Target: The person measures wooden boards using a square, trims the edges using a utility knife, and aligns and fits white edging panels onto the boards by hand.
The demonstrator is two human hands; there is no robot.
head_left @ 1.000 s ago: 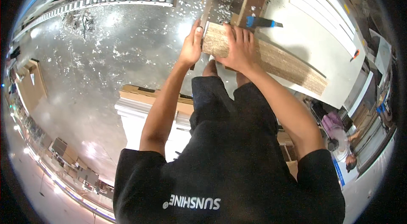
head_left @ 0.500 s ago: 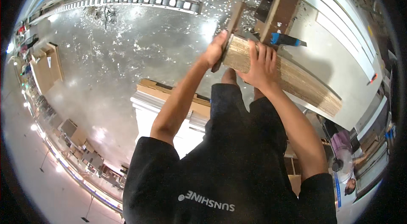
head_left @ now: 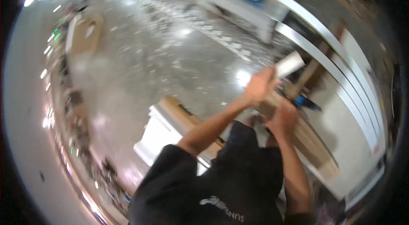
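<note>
My left hand [head_left: 259, 85] is closed on a narrow strip [head_left: 290, 64], whose pale face points up and away to the right. The strip lies beyond the near end of a long stack of brown boards [head_left: 313, 142]. Close by on the right, my right hand [head_left: 284, 117] rests at the near end of that stack. Motion blur smears its fingers, so their grip is unclear. A blue and black tool [head_left: 309, 103] lies just past my right hand, on the pale work surface.
White rails [head_left: 317, 61] run along the far right side of the pale work surface [head_left: 345, 123]. Stacked white and brown panels [head_left: 164, 129] stand left of my legs. Debris litters the grey floor [head_left: 140, 67]. A cardboard-coloured piece [head_left: 85, 33] stands far left.
The view has swung, and the scene is blurred. The strip in my left hand has turned from its brown side to its pale face. My right hand's spread fingers have drawn in.
</note>
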